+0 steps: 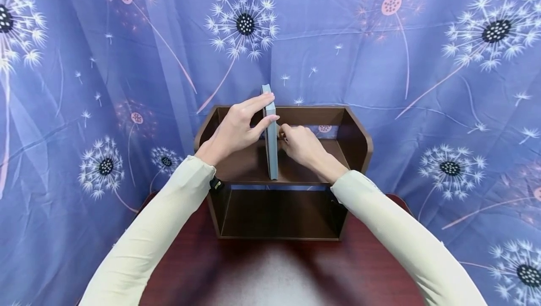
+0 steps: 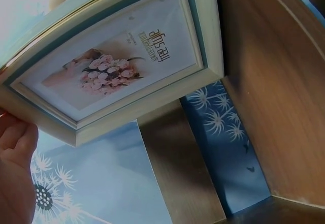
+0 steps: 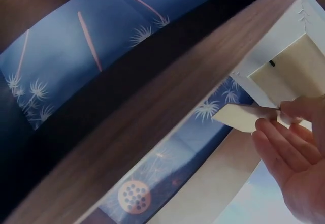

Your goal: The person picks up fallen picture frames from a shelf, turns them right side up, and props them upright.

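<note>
A picture frame (image 1: 272, 149) stands upright on the upper board of a brown two-tier shelf (image 1: 236, 167), seen nearly edge-on. In the left wrist view its front has a pale border and a print (image 2: 109, 74) of pink flowers with lettering. My left hand (image 1: 240, 125) holds the frame by its top, with the thumb at the near edge. On the other side, my right hand (image 1: 302, 144) pinches the flat beige support leg (image 3: 238, 117) behind the frame. The leg sticks out from the beige back panel (image 3: 297, 66), where a small black catch shows.
The shelf has raised side walls (image 1: 357, 139) and a back rail (image 1: 313, 114). Its lower tier (image 1: 279, 214) lies below the hands. A dark red table (image 1: 181, 259) carries the shelf, and a blue dandelion-print curtain (image 1: 169, 52) surrounds it.
</note>
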{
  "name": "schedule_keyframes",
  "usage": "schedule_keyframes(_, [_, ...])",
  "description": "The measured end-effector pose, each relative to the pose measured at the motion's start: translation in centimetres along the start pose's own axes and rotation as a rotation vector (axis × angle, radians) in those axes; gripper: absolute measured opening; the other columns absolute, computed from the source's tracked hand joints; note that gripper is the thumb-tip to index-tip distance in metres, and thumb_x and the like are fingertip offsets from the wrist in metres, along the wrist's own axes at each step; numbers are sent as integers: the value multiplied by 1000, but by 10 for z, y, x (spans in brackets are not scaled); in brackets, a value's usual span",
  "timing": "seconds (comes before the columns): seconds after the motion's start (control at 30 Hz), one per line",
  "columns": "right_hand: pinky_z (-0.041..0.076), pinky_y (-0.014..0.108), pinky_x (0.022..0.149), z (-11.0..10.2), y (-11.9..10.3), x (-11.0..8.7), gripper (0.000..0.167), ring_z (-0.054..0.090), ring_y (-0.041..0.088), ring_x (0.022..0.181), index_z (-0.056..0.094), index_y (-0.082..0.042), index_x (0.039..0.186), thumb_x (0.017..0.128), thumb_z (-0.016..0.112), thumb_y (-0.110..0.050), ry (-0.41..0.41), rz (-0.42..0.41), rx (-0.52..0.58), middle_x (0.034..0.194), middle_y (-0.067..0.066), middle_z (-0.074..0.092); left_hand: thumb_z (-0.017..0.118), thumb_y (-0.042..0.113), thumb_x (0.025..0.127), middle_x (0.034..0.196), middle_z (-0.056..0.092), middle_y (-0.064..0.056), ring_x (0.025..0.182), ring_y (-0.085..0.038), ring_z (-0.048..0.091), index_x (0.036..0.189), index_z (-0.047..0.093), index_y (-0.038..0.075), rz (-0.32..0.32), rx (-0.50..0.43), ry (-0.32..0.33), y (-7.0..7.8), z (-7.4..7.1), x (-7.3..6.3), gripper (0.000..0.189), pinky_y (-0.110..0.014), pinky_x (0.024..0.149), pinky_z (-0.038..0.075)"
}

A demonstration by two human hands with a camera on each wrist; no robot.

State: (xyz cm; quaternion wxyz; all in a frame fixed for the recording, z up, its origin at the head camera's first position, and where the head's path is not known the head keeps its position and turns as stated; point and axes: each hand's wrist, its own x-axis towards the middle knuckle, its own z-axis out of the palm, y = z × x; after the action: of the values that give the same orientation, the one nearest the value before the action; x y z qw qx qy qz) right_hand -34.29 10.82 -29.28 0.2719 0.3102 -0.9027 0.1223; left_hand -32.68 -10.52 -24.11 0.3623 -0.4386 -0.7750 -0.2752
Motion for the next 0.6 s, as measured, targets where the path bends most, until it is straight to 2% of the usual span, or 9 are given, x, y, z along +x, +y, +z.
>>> schedule_keyframes(0.17, [60, 50, 69, -5, 3, -7, 11, 74, 32, 76, 66, -2, 101, 90, 70, -1, 38, -19, -49, 84, 10, 74, 71, 24, 102, 148, 64, -18, 142, -29, 60, 144, 63, 0, 2, 3, -28, 3, 2, 5, 49, -40, 120, 48])
schedule_keyframes(0.33, [60, 49, 67, -8, 9, -13, 10, 74, 31, 74, 68, -1, 100, 91, 70, -1, 52, -40, -75, 84, 11, 75, 70, 28, 103, 148, 64, -17, 142, -28, 59, 143, 63, 0, 17, 15, -85, 7, 7, 16, 49, -38, 121, 47])
schedule_keyframes(0.6, [57, 48, 61, -12, 20, -25, 7, 70, 31, 68, 64, -1, 92, 91, 71, -3, 57, -13, -131, 76, 12, 70, 65, 34, 106, 150, 63, -17, 144, -27, 58, 144, 62, 0, 21, 51, -247, 17, 19, 42, 51, -40, 124, 44])
